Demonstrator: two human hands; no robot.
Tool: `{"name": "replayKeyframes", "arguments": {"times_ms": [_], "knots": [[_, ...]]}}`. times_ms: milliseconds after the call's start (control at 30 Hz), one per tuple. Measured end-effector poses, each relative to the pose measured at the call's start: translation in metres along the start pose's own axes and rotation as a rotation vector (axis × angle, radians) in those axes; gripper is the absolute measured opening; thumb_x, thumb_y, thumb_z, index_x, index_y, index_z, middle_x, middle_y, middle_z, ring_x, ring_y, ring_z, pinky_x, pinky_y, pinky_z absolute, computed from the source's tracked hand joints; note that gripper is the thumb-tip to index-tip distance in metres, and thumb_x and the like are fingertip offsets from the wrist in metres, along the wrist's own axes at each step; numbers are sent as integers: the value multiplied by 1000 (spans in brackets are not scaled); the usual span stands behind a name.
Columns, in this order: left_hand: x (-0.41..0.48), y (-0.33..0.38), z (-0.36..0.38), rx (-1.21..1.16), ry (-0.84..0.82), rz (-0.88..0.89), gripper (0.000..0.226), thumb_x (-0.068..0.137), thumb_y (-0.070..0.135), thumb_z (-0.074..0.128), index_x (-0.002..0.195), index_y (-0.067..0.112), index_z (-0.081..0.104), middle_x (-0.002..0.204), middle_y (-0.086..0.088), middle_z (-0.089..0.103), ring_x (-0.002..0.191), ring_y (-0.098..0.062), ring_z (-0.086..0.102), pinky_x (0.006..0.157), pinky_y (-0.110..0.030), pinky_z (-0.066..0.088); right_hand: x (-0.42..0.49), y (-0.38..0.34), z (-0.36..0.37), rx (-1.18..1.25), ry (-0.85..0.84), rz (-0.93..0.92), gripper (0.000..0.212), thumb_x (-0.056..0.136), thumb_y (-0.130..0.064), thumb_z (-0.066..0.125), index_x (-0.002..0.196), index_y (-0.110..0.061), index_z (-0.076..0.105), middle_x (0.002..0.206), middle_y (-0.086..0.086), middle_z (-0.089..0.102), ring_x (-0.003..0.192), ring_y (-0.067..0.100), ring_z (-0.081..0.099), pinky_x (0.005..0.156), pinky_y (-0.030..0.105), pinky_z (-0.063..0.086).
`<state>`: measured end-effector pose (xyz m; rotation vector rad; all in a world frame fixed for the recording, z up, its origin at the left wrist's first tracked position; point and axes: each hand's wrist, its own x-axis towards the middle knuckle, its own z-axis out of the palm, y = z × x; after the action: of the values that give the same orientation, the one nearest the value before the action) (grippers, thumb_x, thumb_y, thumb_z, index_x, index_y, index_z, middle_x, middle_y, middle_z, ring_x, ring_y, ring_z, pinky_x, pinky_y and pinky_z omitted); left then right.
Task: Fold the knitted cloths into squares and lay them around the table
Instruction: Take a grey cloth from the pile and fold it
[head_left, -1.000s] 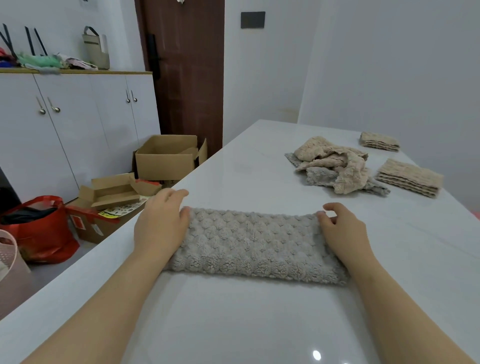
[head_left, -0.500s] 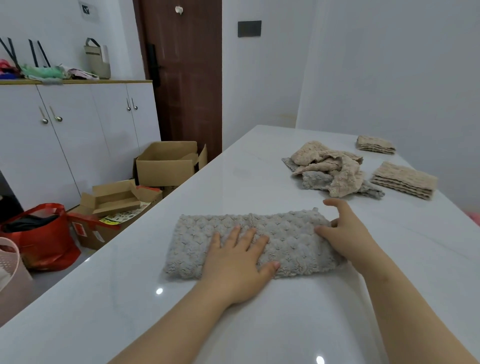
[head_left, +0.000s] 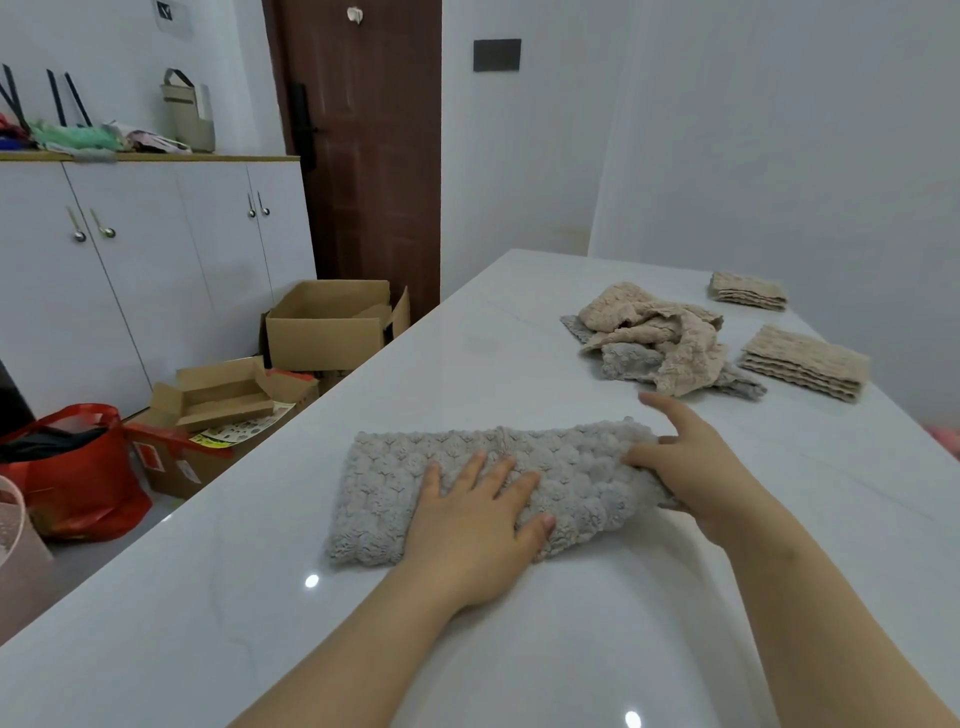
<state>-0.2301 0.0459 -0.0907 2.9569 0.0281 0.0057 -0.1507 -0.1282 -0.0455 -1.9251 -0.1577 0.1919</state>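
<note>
A grey knitted cloth (head_left: 405, 473), folded into a long strip, lies across the white table (head_left: 519, 649) in front of me. My left hand (head_left: 475, 525) presses flat on its middle, fingers spread. My right hand (head_left: 696, 467) pinches the strip's right end, thumb under the edge and index finger stretched out. Farther back lies a loose heap of beige and grey cloths (head_left: 654, 338). Two folded beige squares rest near the wall side: one closer (head_left: 805, 361), one at the far end (head_left: 748, 291).
The table's left edge drops to a floor with cardboard boxes (head_left: 332, 322), a red bag (head_left: 72, 467) and a pink basket (head_left: 15, 540). White cupboards (head_left: 156, 260) and a brown door (head_left: 363, 156) stand beyond. A wall runs along the table's right side.
My left hand slid from the strip's left end to its middle and now presses flat. My right hand has closed on the right end and raised it slightly.
</note>
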Motion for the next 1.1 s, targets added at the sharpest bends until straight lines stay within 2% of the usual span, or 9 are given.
{"name": "replayKeyframes", "arguments": {"times_ms": [100,233,367,567,667,767,833,967,1100], "knots": [[-3,-9,-16,-523,160,-95,46,97,46,29,143,37,29,149,9,35,139,-11,27,117,-39,14,-6,-15,8,269,-2,-36,60,88,0,56,136,-33,41,94,12,66,83,28,66,83,47,55],[-6,-32,-43,-1384,259,-348,35,98,38,36,129,26,46,116,-4,62,104,-18,62,96,-37,46,-19,-33,34,463,-138,-119,62,89,3,53,138,-32,38,102,33,61,77,26,58,67,32,55],[-12,-55,-54,-1721,176,-465,40,95,52,34,121,23,44,104,-14,67,87,-26,68,67,-37,54,-31,-38,64,462,-379,-164,64,90,0,52,137,-38,33,81,6,66,64,14,57,60,22,48],[-11,-57,-45,-1507,124,-389,42,91,35,56,131,35,44,112,-8,66,87,-23,67,66,-34,55,-35,-34,74,518,-444,-121,52,77,-10,63,121,-34,48,103,13,71,84,22,66,74,29,50],[-11,-55,-41,-1315,164,-359,35,84,7,65,107,34,62,111,-13,63,96,-23,64,68,-31,53,-31,-33,71,548,-322,-149,35,88,-1,52,118,-19,55,89,11,72,75,20,64,67,27,50],[-13,-61,-45,-1276,214,-328,37,81,-9,62,88,27,69,113,-15,64,106,-25,61,92,-37,50,-29,-31,70,479,-210,-176,26,86,0,53,103,-17,63,79,7,71,70,19,61,67,27,48],[-17,-69,-52,-1219,256,-320,36,81,-9,62,90,25,70,111,-9,67,103,-17,63,92,-33,51,-30,-29,70,434,-171,-180,24,85,0,54,95,-18,66,77,5,70,70,18,59,68,27,47],[-27,-86,-62,-1099,234,-313,29,82,-1,65,94,26,67,85,6,69,60,1,64,56,-17,51,-30,-25,74,331,-152,-192,23,85,-1,54,88,-20,67,73,0,70,66,13,60,69,25,45],[-30,-94,-58,-837,196,-332,26,79,10,71,90,32,66,92,6,64,84,-9,60,69,-22,47,-29,-20,79,246,-155,-210,22,85,-3,56,86,-22,67,72,-4,69,60,2,59,65,16,46]]}}
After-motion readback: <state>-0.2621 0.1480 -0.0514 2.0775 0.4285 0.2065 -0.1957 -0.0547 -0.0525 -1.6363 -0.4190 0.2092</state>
